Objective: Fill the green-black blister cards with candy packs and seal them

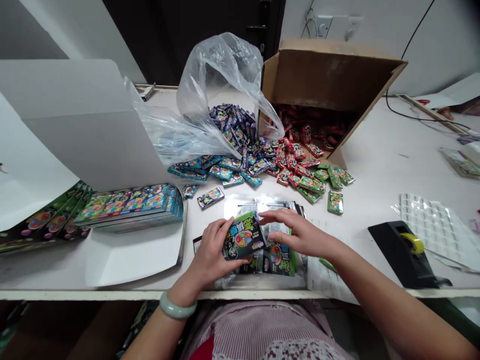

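Pale worktop (375, 170) runs back toward a dark door (210, 20) and a white wall (423, 30). Near the middle of its front edge, a black printed packet (244, 239) is held in the left hand (213, 247), thumb along its near side. Its long axis lies left to right, right end angled slightly toward the far edge, printed face up. Thumb and fingers parted, the right hand (296, 231) is at that right end; whether it touches, I can't tell. More packets (278, 260) lie underneath. Farther out, small colourful boxes (258, 166) heap toward the far edge, and a black tape dispenser (397, 255) sits at the front edge, rightward.
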A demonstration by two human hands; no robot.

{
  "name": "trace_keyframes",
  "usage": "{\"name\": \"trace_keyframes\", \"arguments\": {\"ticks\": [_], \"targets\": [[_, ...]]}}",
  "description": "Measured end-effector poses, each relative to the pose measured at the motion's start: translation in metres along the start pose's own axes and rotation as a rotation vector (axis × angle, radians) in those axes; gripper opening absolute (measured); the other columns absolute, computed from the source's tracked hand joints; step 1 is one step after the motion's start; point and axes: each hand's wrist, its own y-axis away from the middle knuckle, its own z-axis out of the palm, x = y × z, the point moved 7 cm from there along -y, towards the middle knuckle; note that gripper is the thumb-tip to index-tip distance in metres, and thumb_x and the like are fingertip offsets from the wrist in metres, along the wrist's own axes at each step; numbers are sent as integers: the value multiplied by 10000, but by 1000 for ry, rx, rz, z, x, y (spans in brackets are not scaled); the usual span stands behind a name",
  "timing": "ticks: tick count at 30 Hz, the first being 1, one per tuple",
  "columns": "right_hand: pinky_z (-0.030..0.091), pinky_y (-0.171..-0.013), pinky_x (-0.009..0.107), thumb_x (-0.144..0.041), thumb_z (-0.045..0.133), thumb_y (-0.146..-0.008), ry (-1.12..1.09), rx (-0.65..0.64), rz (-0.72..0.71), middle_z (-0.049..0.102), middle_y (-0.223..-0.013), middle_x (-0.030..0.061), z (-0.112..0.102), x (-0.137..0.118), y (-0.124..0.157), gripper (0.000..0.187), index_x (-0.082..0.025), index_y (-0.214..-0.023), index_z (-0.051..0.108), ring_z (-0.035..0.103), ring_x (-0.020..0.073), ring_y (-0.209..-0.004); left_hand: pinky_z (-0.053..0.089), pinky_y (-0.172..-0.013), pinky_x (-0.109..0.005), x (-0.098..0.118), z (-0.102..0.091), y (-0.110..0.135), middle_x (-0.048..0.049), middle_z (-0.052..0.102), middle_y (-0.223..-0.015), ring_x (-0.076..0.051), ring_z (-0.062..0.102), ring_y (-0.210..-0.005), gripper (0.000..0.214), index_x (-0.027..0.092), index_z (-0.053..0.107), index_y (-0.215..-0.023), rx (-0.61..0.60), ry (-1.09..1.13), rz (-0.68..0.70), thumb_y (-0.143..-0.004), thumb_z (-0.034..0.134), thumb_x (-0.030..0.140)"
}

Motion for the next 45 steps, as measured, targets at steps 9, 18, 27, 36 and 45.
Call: {"name": "trace_keyframes", "arguments": {"ticks": [9, 18, 27, 36, 45], "targets": [[499, -742, 332, -262, 498, -882, -146, 167, 184, 647, -998, 73, 23, 21, -19, 342, -199, -1218, 488, 617, 179, -870, 424, -959, -500, -2, -4, 2, -145, 463, -1222, -330, 470, -1135, 978, 214, 273, -1421, 34, -65, 8, -640, 763, 539], [501, -796, 364, -262, 493, -872, -213, 237, 245, 665, -1002, 78, 31, 32, -11, 344, -208, -1210, 458, 640, 187, -871, 418, -953, -504, 4, 7, 5, -155, 470, -1222, -334, 473, -1124, 988, 206, 258, -1431, -8, -82, 56, -643, 768, 517], [495, -783, 332, -337, 515, -877, 32, 372, 310, 675, -1015, 82, -12, 84, -56, 254, -194, -1071, 597, 626, 194, -891, 427, -983, -511, -3, -2, 6, -138, 450, -1250, -326, 467, -1164, 958, 235, 266, -1421, 45, 3, -48, -647, 780, 473], [360, -965, 518, -432, 716, -703, 224, 411, 581, 573, -1211, 251, -3, 140, -152, 420, -112, -966, 644, 486, 387, -1176, 440, -990, -533, -10, -12, 9, -138, 455, -1266, -337, 479, -1178, 985, 266, 242, -1440, 78, 15, -91, -641, 792, 441], [510, -725, 299, -330, 520, -830, -110, 365, 412, 678, -1007, 32, -15, 125, -114, 301, -196, -1086, 605, 630, 163, -851, 430, -1005, -539, -21, -20, 8, -131, 444, -1280, -327, 463, -1192, 937, 254, 249, -1439, 94, 43, -114, -679, 768, 430]]}}
